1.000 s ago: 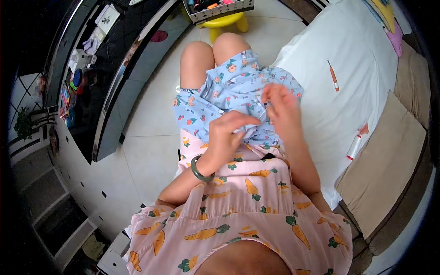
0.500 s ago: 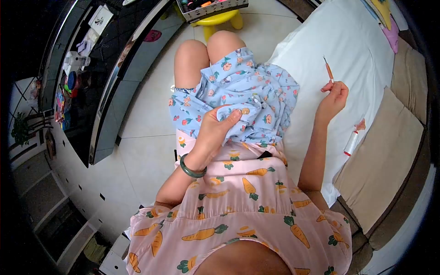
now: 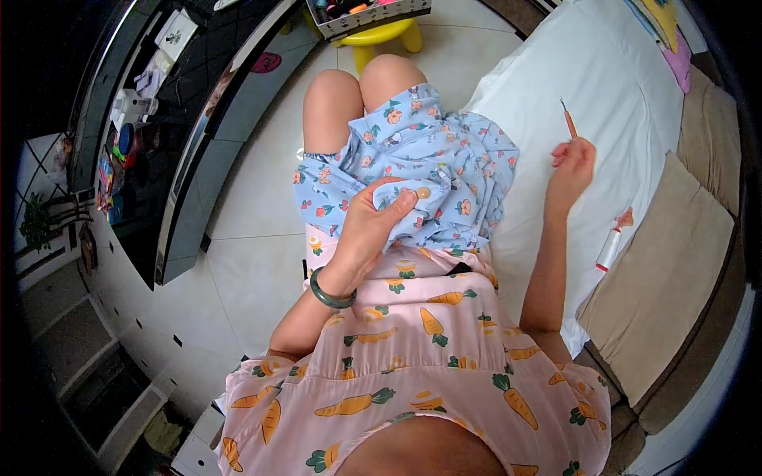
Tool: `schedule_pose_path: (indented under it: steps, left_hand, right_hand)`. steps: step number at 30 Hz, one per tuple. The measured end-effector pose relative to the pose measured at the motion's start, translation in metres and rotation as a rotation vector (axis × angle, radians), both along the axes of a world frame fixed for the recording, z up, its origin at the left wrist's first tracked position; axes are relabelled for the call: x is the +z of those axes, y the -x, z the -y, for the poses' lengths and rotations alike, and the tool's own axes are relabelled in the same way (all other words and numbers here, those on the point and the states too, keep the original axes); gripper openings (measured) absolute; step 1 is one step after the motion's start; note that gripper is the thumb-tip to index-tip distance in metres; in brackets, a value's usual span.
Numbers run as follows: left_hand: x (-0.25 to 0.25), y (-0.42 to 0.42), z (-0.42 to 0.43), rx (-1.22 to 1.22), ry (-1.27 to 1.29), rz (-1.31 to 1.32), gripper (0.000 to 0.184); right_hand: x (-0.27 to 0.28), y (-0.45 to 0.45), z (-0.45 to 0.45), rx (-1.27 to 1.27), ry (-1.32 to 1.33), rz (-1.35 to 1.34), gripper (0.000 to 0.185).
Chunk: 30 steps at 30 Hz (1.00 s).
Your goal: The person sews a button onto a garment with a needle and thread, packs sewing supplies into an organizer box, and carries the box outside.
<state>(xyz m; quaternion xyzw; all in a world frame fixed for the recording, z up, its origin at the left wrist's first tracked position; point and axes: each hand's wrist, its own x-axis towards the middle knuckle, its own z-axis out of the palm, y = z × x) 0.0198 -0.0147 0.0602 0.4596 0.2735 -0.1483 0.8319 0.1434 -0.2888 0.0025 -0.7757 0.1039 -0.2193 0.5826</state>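
Note:
My left hand (image 3: 373, 218) grips a fold of light blue floral cloth (image 3: 464, 163) lying over my lap. Its thumb presses beside a round tan button (image 3: 423, 193) on a flap of that cloth. Over the white sheet to the right is my right hand (image 3: 573, 170), fingers curled in. A seam ripper (image 3: 569, 123) with an orange handle and thin metal tip points away from it. The ripper's near end is hidden behind the curled fingers. Further right, a spool of white thread (image 3: 609, 249) with red ends lies on the sheet.
The white sheet (image 3: 548, 87) covers the seat on my right, with beige cushions (image 3: 659, 270) along its edge. Ahead, a patterned box (image 3: 373, 20) of colourful items rests on a yellow stool (image 3: 381, 36). A long dark glossy cabinet (image 3: 214, 119) stands on the left.
My right hand has turned and its fingers have curled in further, now covering the ripper's near end. The ripper stays nearly in place. The left hand and cloth look almost unchanged.

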Motion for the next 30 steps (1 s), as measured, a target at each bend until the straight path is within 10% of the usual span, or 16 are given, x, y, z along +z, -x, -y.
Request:
schedule_pose_path:
  steps: [11, 30]
  left_hand:
    - [0.000, -0.001, 0.001, -0.073, -0.344, 0.165, 0.029]
    - [-0.001, -0.001, 0.001, -0.064, -0.146, 0.078, 0.017]
  right_hand:
    - [0.049, 0.024, -0.098, 1.010, 0.484, 0.201, 0.015]
    - [0.037, 0.026, -0.097, 1.033, 0.261, 0.063, 0.015]
